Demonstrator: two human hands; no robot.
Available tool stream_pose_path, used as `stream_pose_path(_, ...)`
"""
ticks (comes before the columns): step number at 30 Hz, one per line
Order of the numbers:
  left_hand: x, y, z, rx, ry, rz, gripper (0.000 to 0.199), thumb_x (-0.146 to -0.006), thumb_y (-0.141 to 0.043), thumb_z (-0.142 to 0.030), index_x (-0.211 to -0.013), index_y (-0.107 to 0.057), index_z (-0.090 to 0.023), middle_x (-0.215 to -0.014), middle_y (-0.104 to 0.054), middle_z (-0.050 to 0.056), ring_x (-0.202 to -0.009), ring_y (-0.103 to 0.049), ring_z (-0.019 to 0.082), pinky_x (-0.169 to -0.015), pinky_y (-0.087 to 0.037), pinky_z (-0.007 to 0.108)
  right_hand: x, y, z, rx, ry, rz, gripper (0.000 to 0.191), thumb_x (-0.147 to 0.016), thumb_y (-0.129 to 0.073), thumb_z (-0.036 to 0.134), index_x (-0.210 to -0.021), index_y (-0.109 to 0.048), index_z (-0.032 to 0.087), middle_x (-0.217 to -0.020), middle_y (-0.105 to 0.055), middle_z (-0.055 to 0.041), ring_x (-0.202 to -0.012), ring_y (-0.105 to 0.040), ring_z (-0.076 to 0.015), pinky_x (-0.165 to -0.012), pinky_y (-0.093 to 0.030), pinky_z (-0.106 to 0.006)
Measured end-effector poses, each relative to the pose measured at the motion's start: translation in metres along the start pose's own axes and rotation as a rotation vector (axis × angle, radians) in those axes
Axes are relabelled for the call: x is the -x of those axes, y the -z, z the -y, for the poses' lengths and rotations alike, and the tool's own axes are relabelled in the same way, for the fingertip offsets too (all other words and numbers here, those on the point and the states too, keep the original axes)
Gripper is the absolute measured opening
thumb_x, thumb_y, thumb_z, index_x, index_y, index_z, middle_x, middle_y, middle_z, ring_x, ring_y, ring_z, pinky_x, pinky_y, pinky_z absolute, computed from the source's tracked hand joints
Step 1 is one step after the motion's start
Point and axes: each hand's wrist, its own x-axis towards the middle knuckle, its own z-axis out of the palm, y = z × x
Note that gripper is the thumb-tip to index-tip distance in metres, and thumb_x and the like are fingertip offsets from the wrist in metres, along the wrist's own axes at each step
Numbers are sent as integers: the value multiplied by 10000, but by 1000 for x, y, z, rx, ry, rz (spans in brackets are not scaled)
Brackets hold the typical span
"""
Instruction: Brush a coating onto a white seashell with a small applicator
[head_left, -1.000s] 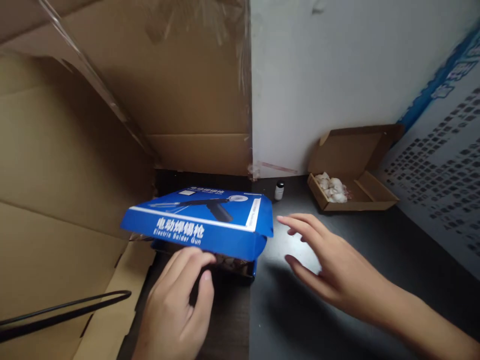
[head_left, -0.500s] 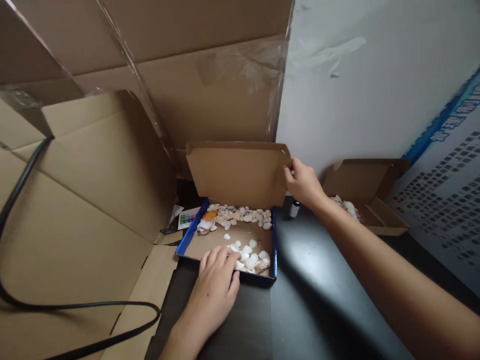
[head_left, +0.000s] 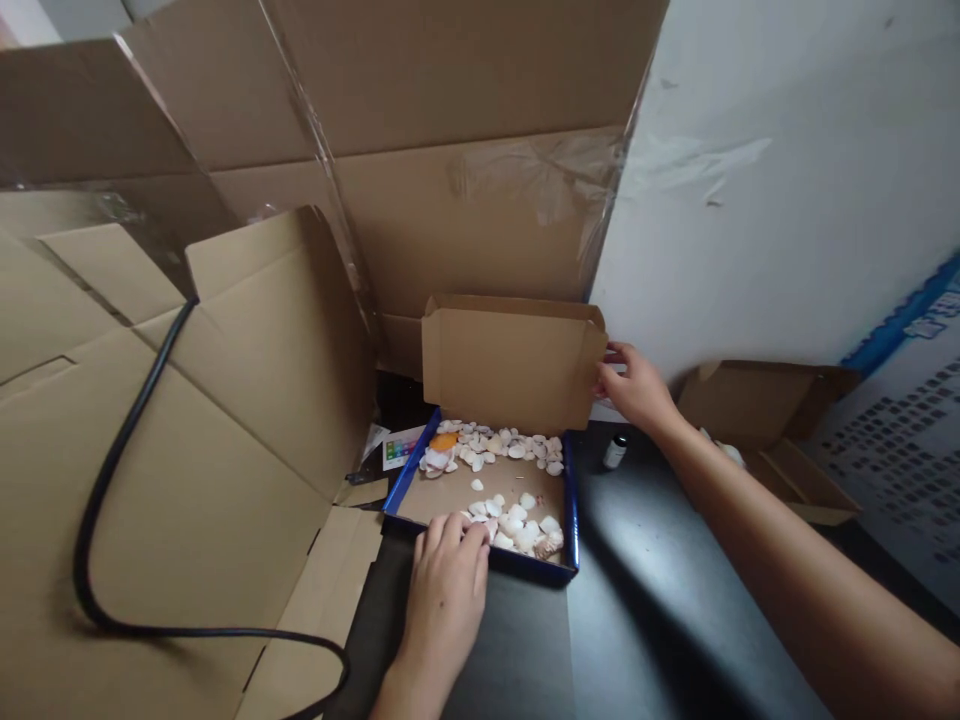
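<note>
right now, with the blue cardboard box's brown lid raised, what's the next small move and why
Probably ease the brown cardboard lid slightly further back with the right hand: it stands nearly upright, and that hand is at its right edge.

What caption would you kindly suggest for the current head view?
Right hand at the raised lid, left hand at the front of a box of seashells.
</note>
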Motion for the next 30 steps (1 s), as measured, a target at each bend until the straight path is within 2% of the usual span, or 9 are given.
stream_pose_path(4,-1,-3,1,-14,14,-36,234,-924,-414,-198,-988,-635,-241,-1031,-610,62,-1015,-528,240,-825,-412,389,39,39,12,-15,5,35,507,-847,-537,329,-1324,-476,170,-1241,-617,-158,-661,-707,-191,-621,-569,-344)
stream_pose_path(8,3,-3,-1,7,-10,-131,230,-884,-466,-202,-1065,-607,-226,-1138,-577,75,-1110,-485,251,-916,-402,411,106,89,35,-44,129,105,439,-888,-544,385,-1299,-478,245,-1200,-619,-128,-748,-701,-217,-673,-578,-378)
stream_pose_path(12,2,7,-7,-1,-9,-166,267,-876,-466,-214,-1111,-591,-226,-1197,-566,86,-1163,-462,255,-958,-380,422,146,95,49,123,269,172,434,-907,-537,376,-1320,-454,272,-1240,-585,-126,-964,-653,-267,-787,-566,-438)
stream_pose_path(16,1,13,-11,-43,-15,-24,232,-880,-465,-235,-1050,-623,-231,-1128,-610,68,-1123,-492,254,-914,-383,409,122,51,51,237,281,35,689,-848,-596,396,-1449,-310,214,-1383,-457,-182,-1103,-588,-325,-899,-500,-505)
stream_pose_path(20,5,6,-5,-20,-3,7,197,-893,-455,-255,-991,-623,-221,-1092,-618,68,-1081,-516,249,-886,-393,389,76,14,51,235,212,67,354,-923,-490,323,-1253,-554,212,-1188,-620,-147,-1003,-620,-293,-817,-484,-410)
stream_pose_path(22,7,1,0,26,-1,-6,165,-892,-462,-254,-947,-612,-214,-1053,-616,64,-1045,-531,233,-883,-405,367,55,7,48,210,156,58,278,-958,-449,358,-1105,-617,191,-955,-681,-105,-864,-638,-251,-751,-484,-374)
stream_pose_path(24,7,-4,5,52,6,-25,152,-892,-462,-254,-895,-606,-207,-1006,-617,62,-999,-544,228,-877,-415,364,36,3,42,184,95,23,275,-966,-476,362,-1094,-596,150,-869,-665,-58,-792,-629,-196,-735,-492,-352)
stream_pose_path(27,6,-9,10,94,5,-64,143,-887,-472,-248,-859,-605,-202,-974,-621,64,-988,-549,234,-872,-425,366,9,-2,29,164,23,-15,257,-957,-537,368,-979,-622,126,-894,-648,-46,-800,-623,-167,-751,-511,-346)
stream_pose_path(30,5,-11,11,152,1,-95,135,-886,-476,-229,-845,-602,-200,-966,-620,64,-979,-553,226,-874,-435,359,-9,-10,14,135,-23,-27,250,-958,-549,356,-1026,-614,124,-942,-645,-49,-799,-629,-160,-734,-529,-339)
